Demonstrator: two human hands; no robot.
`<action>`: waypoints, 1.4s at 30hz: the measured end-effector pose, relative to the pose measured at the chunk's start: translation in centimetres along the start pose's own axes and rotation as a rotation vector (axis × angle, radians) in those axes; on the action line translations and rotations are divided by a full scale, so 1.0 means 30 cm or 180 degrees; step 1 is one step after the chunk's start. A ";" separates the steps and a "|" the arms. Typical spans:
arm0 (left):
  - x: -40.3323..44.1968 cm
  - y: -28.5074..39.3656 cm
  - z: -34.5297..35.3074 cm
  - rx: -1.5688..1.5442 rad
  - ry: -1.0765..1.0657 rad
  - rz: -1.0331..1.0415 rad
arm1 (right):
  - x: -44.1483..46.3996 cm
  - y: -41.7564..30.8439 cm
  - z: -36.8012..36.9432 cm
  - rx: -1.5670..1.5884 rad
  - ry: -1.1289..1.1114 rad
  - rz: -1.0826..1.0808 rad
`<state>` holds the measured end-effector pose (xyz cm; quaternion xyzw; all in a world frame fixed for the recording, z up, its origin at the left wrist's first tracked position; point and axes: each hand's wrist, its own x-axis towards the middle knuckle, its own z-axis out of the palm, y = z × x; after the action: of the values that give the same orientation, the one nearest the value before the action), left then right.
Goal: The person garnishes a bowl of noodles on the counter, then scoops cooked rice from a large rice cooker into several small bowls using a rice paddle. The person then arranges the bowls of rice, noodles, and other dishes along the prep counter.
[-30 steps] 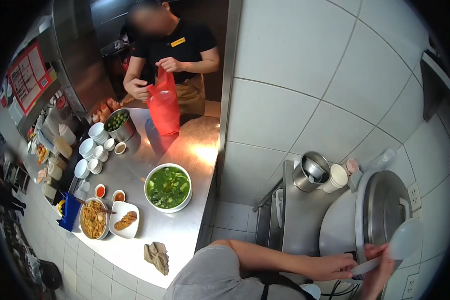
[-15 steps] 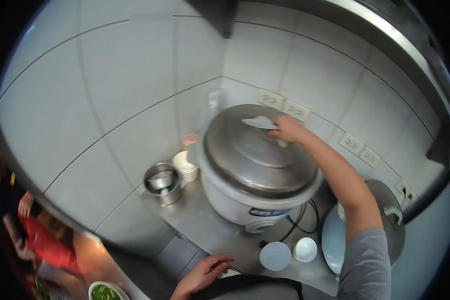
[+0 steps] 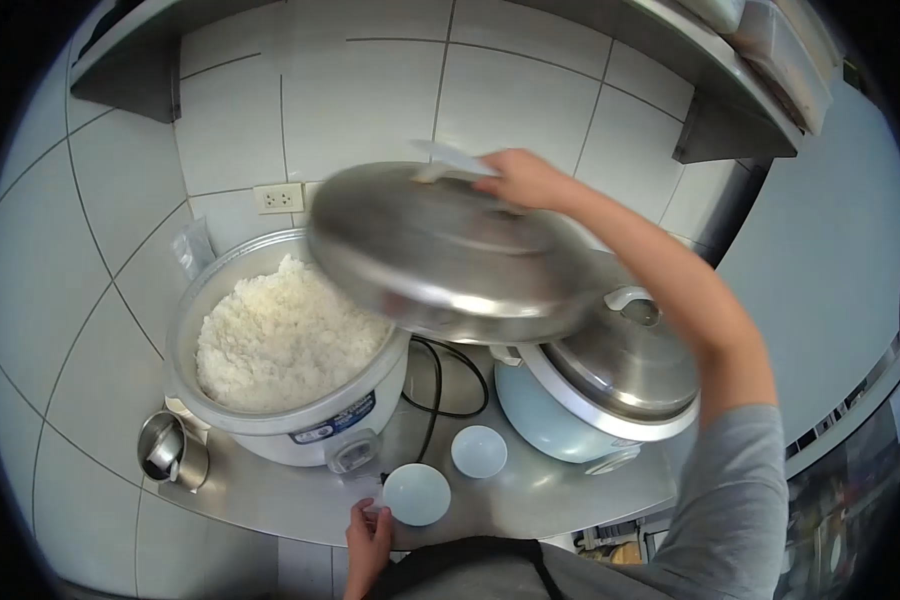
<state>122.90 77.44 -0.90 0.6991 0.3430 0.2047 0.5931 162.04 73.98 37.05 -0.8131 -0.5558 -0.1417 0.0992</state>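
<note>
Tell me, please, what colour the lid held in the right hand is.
The lid is silvery grey, showing best in the head view.

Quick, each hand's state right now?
Left hand: loosely open beside round pale bowl.
Right hand: closed, holding round silver metal lid and flat white paddle.

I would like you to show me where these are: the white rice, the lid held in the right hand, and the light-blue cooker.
White rice (image 3: pixel 285 338): head view, middle of the heap.
Held lid (image 3: pixel 450 252): head view, its metal top.
Light-blue cooker (image 3: pixel 538 412): head view, its front wall.
</note>
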 end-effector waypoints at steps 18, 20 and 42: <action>0.091 0.010 0.102 0.1354 0.0915 0.0141 | -0.478 0.880 0.132 -0.0857 -0.0794 0.1151; 0.083 0.011 0.114 0.1565 0.0951 0.0249 | -0.464 0.934 0.138 -0.0645 -0.0892 0.1332; -0.161 0.118 -0.213 -0.3359 -0.0600 -0.1560 | -0.043 -0.206 0.329 0.0661 -0.0891 -0.0808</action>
<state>116.02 78.13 4.47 0.2249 0.2921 0.1415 0.9187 157.02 78.24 27.35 -0.7337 -0.6738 0.0193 0.0856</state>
